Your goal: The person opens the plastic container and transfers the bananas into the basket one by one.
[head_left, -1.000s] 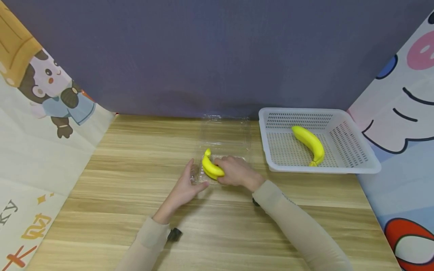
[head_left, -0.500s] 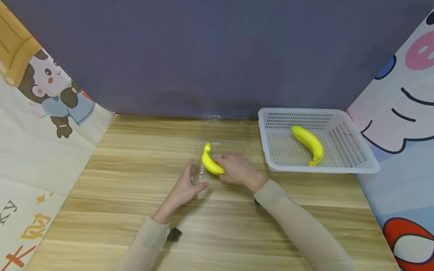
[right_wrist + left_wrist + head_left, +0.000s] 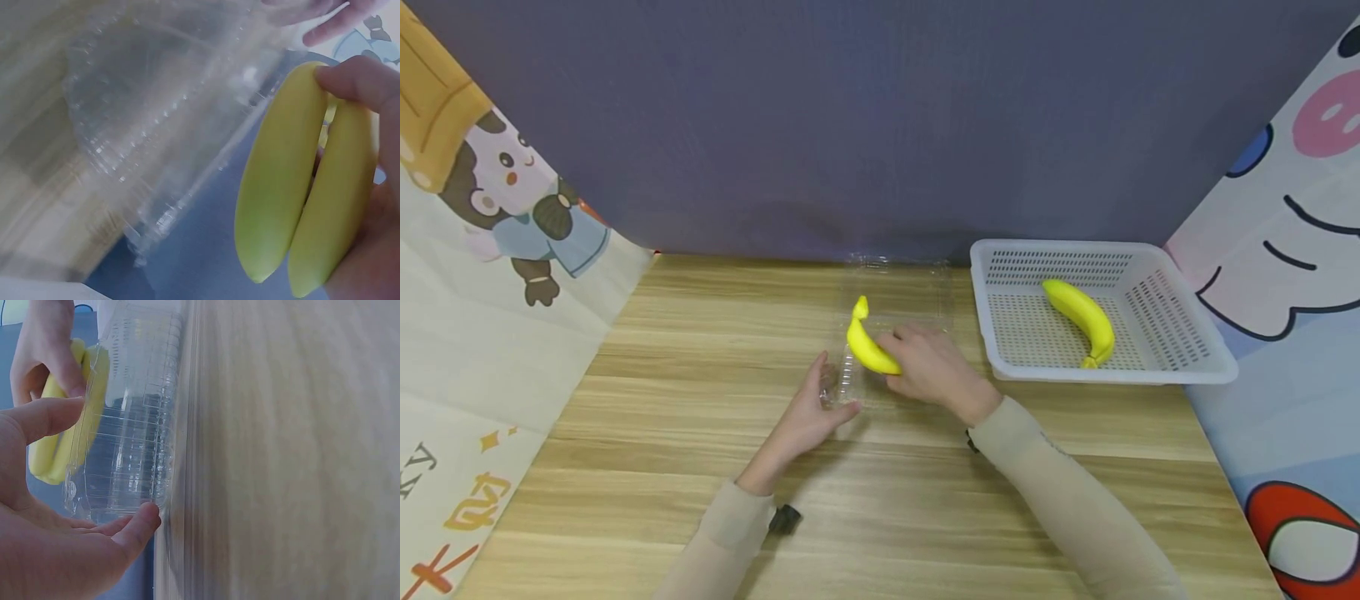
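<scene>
My right hand (image 3: 936,371) grips a pair of yellow bananas (image 3: 868,346), held side by side over a clear plastic clamshell box (image 3: 847,383). Both rounded ends show below the thumb in the right wrist view, where the bananas (image 3: 275,187) hang apart from the box (image 3: 156,106). The box stands on the table with its lid folded back. At its left front corner is my left hand (image 3: 805,421), thumb spread along the front and relaxed fingers touching the side. From the left wrist, the bananas (image 3: 47,459) overlap the box's upper rim.
To the right stands a white perforated basket (image 3: 1210,354) with a single banana (image 3: 1086,317) lying in it. A dark blue-grey partition (image 3: 880,142) rises behind the wooden table (image 3: 880,517). Cartoon-printed sheets (image 3: 497,350) line the sides.
My right hand has raised the bananas up from inside the box and slightly toward the back. My left hand has stayed at the box's corner.
</scene>
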The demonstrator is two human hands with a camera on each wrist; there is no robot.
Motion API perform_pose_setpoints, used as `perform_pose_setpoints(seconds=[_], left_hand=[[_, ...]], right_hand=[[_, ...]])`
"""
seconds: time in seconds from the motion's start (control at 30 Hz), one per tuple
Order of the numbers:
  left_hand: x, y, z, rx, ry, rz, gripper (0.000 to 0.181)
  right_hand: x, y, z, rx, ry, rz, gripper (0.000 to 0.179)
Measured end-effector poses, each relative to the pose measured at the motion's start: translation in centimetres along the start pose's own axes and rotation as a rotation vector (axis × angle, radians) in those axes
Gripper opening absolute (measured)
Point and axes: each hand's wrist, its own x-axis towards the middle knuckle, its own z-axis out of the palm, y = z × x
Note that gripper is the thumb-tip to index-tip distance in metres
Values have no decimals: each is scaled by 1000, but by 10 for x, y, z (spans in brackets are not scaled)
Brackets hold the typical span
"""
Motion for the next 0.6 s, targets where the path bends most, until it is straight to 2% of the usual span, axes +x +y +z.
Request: perform_pose_setpoints(seconds=[0.17, 0.6], left_hand=[[0, 0, 0, -10, -2, -1, 104], [0, 0, 0, 6, 2, 7, 104]], right_hand=[[-2, -1, -9, -12, 38, -4, 36], [-7, 2, -33, -49, 71, 34, 47]])
